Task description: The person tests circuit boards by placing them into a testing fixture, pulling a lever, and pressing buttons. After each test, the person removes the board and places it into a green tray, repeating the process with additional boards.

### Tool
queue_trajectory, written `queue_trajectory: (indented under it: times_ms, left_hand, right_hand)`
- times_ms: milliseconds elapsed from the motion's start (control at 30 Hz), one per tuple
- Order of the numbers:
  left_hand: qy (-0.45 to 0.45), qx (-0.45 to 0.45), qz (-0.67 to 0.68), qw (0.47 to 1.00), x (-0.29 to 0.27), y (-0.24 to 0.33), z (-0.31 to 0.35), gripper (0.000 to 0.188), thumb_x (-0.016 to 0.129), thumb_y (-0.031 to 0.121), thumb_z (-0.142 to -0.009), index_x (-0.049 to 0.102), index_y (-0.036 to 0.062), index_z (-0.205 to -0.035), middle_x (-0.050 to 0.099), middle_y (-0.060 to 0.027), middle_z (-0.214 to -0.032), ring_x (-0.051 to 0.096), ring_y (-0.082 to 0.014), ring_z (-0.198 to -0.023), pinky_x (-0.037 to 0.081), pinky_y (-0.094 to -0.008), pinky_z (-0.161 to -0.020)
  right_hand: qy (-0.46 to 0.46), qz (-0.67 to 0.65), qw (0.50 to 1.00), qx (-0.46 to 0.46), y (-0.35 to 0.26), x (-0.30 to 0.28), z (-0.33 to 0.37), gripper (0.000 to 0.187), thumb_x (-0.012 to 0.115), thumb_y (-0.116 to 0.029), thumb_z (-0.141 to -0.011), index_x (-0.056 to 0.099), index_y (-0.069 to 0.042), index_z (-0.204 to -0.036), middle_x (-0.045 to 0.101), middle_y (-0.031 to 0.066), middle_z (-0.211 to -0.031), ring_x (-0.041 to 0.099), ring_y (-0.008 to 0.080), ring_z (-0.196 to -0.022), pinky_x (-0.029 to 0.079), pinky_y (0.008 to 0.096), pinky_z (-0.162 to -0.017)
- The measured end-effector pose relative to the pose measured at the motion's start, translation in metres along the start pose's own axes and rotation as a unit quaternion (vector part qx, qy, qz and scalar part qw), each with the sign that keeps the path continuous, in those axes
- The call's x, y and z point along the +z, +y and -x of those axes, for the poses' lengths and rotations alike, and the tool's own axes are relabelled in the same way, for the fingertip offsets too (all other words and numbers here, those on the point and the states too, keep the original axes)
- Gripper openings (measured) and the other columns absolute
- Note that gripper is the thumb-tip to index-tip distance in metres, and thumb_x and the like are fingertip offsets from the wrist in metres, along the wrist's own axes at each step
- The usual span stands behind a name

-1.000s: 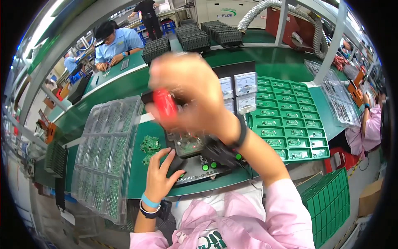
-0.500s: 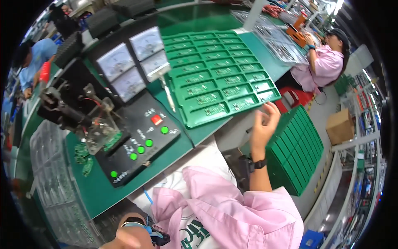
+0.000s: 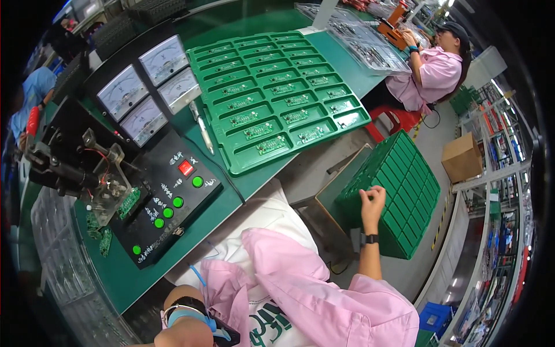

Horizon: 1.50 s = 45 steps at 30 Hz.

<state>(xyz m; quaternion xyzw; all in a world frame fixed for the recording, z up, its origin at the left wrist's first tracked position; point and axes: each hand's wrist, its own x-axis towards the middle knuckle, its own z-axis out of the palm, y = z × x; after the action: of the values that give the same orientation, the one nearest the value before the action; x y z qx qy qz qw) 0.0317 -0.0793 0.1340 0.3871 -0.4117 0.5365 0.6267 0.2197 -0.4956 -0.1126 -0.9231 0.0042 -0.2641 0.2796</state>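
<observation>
My right hand (image 3: 373,202) reaches down to my right, off the bench, with its fingers curled at the near top corner of a stack of green trays (image 3: 404,191) on the floor. Whether it grips the top tray I cannot tell. Of my left hand only the wrist (image 3: 179,332), wearing a blue strap, shows at the lower edge by my lap; the fingers are hidden. On the bench lies a big green tray (image 3: 277,98) holding several small circuit boards.
A black test box (image 3: 167,202) with green and red buttons, three dial meters (image 3: 144,87) and a clamp jig (image 3: 104,179) stand at my left. Clear blister trays (image 3: 58,272) lie at far left. A person in pink (image 3: 433,69) works beyond; a cardboard box (image 3: 462,156) sits on the floor.
My right hand has left the jig's red handle, swung out to the right and come down onto the green tray stack. My left hand has dropped from the test box to my lap.
</observation>
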Motion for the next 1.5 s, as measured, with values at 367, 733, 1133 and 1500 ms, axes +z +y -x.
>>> queue_trajectory:
  times_ms: [367,733,1133,1500]
  left_hand:
    - [-0.017,-0.085,0.025,0.996,0.004,-0.002,-0.009,0.045,0.059,0.020,-0.095,0.051,0.0294,-0.138,0.034,0.0171,-0.147,0.041,-0.0146,-0.118,0.034,-0.0509,-0.097]
    - [-0.228,-0.658,0.101,0.711,0.077,-0.159,0.164,0.044,0.055,0.036,-0.099,0.050,-0.0019,-0.120,0.055,-0.0105,-0.113,0.058,-0.0177,-0.100,0.049,-0.0315,-0.086]
    - [-0.002,-0.804,0.075,0.589,0.097,-0.185,0.273,0.038,0.047,0.035,-0.102,0.050,-0.0015,-0.112,0.058,-0.0120,-0.110,0.063,-0.0197,-0.098,0.060,-0.0349,-0.076]
    - [-0.269,-0.770,-0.063,0.575,0.079,-0.234,0.283,0.056,0.054,0.039,-0.098,0.044,-0.0101,-0.124,0.053,-0.0305,-0.123,0.063,-0.0377,-0.105,0.054,-0.0448,-0.085]
  right_hand:
    - [0.122,-0.255,0.958,0.045,-0.018,-0.206,-0.147,0.016,0.065,-0.011,-0.093,0.056,-0.007,-0.080,0.051,-0.0032,-0.085,0.049,0.0085,-0.082,0.039,0.0228,-0.078]
    - [0.063,-0.367,0.919,0.133,-0.147,-0.101,0.002,0.015,0.065,-0.001,-0.088,0.055,-0.003,-0.076,0.050,0.0034,-0.094,0.048,0.0115,-0.084,0.039,0.0241,-0.081]
    - [0.236,-0.193,0.943,0.136,-0.149,-0.142,-0.006,0.017,0.051,-0.016,-0.100,0.057,-0.005,-0.088,0.051,0.0027,-0.094,0.048,0.0117,-0.088,0.041,0.0270,-0.082]
    - [0.619,0.393,0.654,-0.189,-0.108,-0.417,-0.024,0.035,0.041,-0.012,-0.097,0.067,0.007,-0.083,0.069,0.0215,-0.084,0.067,0.0318,-0.076,0.054,0.0367,-0.072]
